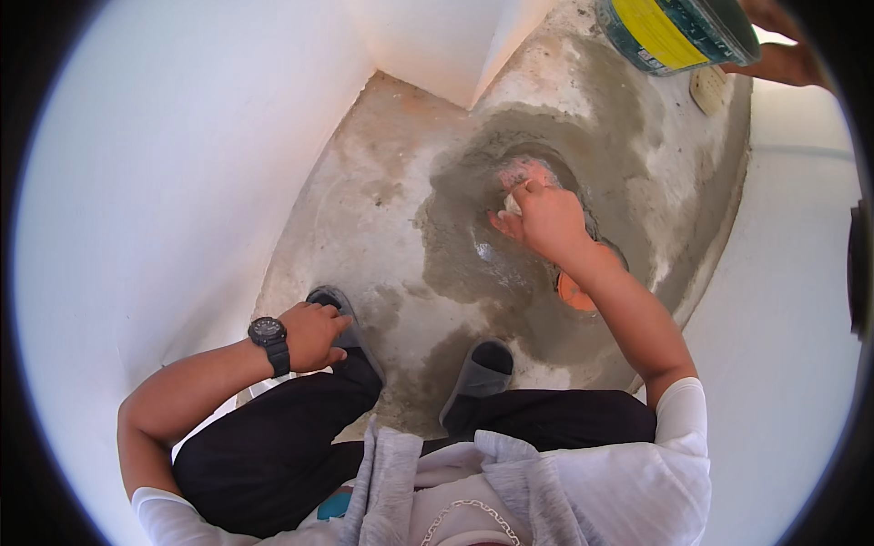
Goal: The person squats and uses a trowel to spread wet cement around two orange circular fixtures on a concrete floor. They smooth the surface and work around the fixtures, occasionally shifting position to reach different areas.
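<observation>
My right hand (549, 218) reaches down to a wet grey cement patch (464, 241) on the floor. Its fingers are closed on a small whitish piece (513, 205) whose kind I cannot make out. Just beyond the fingers, a pinkish-orange round surface (530, 170) smeared with grey sits in a hollow of the cement. Under my right forearm, an orange pipe opening (575, 289) is partly hidden. My left hand (314, 335), with a black watch (269, 333) on the wrist, hangs over my left knee. It is empty, its fingers loosely stretched out.
At the upper right another person's arm (781, 64) is beside a dark green bucket (669, 32) with a yellow band. A pale sandal (707, 89) shows below it. White walls (209, 164) close in both sides. My grey sandals (492, 357) stand on the concrete.
</observation>
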`<state>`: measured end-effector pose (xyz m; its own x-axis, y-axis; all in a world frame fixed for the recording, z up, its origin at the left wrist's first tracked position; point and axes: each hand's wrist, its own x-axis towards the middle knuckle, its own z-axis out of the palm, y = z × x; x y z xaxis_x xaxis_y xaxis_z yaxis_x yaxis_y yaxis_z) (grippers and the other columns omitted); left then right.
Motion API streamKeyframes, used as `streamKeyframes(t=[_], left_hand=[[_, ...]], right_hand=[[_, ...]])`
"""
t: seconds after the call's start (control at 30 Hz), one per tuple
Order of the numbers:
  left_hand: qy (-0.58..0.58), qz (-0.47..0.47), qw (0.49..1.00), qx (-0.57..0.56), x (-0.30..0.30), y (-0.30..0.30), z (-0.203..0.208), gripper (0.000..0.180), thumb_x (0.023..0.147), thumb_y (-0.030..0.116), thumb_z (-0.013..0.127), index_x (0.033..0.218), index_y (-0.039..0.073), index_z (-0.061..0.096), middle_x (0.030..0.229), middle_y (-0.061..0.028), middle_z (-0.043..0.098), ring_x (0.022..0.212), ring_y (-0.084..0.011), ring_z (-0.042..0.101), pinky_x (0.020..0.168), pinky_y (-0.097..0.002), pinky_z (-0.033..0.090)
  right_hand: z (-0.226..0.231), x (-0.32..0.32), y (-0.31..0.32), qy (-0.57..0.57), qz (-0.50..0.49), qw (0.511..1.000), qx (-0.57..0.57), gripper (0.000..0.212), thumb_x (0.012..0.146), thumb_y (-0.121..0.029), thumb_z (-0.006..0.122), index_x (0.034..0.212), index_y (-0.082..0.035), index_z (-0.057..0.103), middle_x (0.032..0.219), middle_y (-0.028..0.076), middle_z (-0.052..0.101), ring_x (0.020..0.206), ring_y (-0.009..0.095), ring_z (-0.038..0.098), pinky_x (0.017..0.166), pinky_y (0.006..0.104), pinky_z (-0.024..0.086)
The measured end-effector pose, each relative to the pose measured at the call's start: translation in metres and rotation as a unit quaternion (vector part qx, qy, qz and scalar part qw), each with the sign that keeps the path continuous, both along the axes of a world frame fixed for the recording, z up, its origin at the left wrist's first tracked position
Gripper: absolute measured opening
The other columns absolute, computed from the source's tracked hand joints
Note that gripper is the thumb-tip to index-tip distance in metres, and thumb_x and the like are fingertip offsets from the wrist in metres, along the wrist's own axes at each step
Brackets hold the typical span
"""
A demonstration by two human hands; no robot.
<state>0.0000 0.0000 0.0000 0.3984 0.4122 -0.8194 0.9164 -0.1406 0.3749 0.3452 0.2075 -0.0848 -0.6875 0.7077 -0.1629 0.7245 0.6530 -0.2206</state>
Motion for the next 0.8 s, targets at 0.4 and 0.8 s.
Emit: streamKeyframes(t=[0.4, 0.8], left_hand=[[-0.013, 0.002, 1.0, 0.001, 0.001, -0.001, 0.002, 0.061, 0.089, 0.036, 0.073, 0.137, 0.003, 0.057, 0.126, -0.0181, 0.065, 0.114, -0.0367, 0.063, 0.1, -0.0464, 0.048], [-0.015, -0.001, 1.0, -0.001, 0.002, -0.001, 0.003, 0.061, 0.09, 0.038, 0.071, 0.137, 0.003, 0.058, 0.126, -0.0195, 0.065, 0.11, -0.0381, 0.064, 0.097, -0.0465, 0.05]], right_hand=[[-0.001, -0.013, -0.012, 0.031, -0.05, 0.998, 0.003, 0.034, 0.087, -0.034, 0.072, 0.097, -0.002, 0.069, 0.088, 0.017, 0.068, 0.073, 0.036, 0.07, 0.064, 0.0449, 0.056], [0.01, -0.009, 0.014, 0.034, -0.075, 0.996, -0.013, 0.037, 0.087, -0.039, 0.071, 0.095, -0.003, 0.073, 0.097, 0.019, 0.07, 0.078, 0.037, 0.07, 0.069, 0.0459, 0.057]])
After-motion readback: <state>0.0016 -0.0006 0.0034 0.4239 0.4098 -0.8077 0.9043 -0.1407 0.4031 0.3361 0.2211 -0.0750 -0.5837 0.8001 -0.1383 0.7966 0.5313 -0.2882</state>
